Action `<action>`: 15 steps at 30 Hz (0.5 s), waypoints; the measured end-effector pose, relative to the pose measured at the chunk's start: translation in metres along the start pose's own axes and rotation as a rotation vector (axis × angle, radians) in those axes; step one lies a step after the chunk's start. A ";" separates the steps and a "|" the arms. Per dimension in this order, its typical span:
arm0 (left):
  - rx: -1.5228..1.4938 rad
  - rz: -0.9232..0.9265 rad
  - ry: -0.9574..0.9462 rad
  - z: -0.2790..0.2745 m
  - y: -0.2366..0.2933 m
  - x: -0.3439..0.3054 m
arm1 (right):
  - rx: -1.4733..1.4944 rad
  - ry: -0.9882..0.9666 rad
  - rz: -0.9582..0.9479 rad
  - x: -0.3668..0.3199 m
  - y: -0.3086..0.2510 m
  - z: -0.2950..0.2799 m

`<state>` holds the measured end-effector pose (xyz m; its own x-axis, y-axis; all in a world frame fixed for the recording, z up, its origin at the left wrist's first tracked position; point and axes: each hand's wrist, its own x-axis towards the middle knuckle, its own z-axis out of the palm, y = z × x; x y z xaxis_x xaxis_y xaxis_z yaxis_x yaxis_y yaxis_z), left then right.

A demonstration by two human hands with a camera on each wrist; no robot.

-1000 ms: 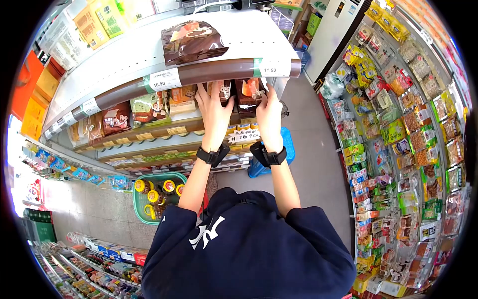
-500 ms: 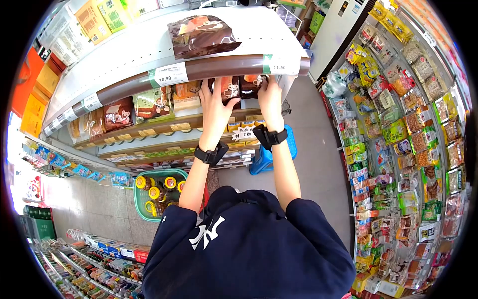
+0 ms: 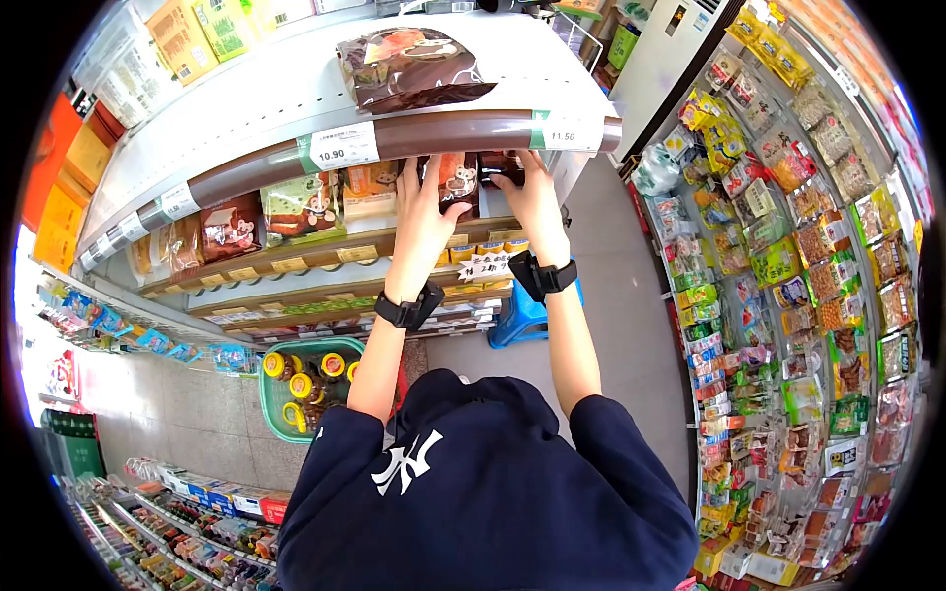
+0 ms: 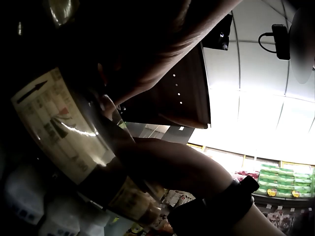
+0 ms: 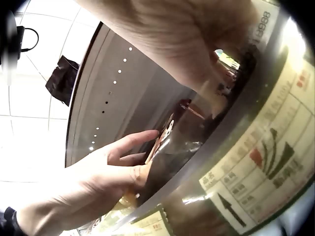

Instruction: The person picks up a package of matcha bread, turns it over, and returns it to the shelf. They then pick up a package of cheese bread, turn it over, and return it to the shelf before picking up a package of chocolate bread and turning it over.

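Both hands reach under the brown price rail (image 3: 443,136) into a shelf of wrapped snacks. My left hand (image 3: 419,231) grips a glossy brown snack package (image 3: 459,179) with a cartoon animal on it, fingers up its left side and thumb at its lower front. To its right, my right hand (image 3: 537,212) holds a second dark brown package (image 3: 500,167), thumb across the front; its fingertips are hidden beneath the rail. In the right wrist view, the left hand (image 5: 106,177) has its thumb and fingers around the package edge.
A larger brown package (image 3: 419,69) lies on the white upper shelf (image 3: 246,123). Left of the hands stand a green package (image 3: 304,209) and other bagged snacks. Below are a green basket (image 3: 264,394) of yellow-lidded jars and a blue stool (image 3: 520,320). Snack racks (image 3: 788,295) line the right side.
The right-hand package has moved deeper under the rail, close beside the left one. My right hand has followed it inward. My left hand has stayed at its package.
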<state>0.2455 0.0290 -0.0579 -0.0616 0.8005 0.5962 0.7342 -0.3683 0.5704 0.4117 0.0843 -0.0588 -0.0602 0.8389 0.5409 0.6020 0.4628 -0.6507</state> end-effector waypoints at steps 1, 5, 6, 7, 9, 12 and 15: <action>0.001 0.001 0.000 0.000 0.000 0.000 | 0.024 0.014 -0.012 0.003 0.003 0.002; -0.033 0.010 -0.006 -0.003 0.001 0.001 | 0.085 0.003 0.000 0.008 0.011 0.006; -0.049 0.026 -0.004 -0.003 0.002 0.001 | 0.085 0.003 -0.001 0.007 0.008 0.004; -0.050 0.027 -0.002 -0.003 0.001 -0.001 | 0.121 0.001 0.024 0.005 0.005 0.001; -0.055 0.060 -0.022 -0.003 -0.002 -0.002 | 0.157 0.003 0.041 0.003 0.000 -0.004; -0.058 0.044 -0.009 -0.002 -0.005 -0.002 | 0.097 0.112 0.040 -0.004 -0.009 -0.017; -0.072 0.045 -0.022 -0.006 -0.004 -0.002 | 0.150 0.131 0.015 -0.014 -0.028 -0.034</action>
<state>0.2381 0.0262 -0.0578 -0.0142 0.7924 0.6098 0.6856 -0.4362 0.5828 0.4225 0.0497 -0.0300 0.0581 0.8062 0.5888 0.4759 0.4961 -0.7262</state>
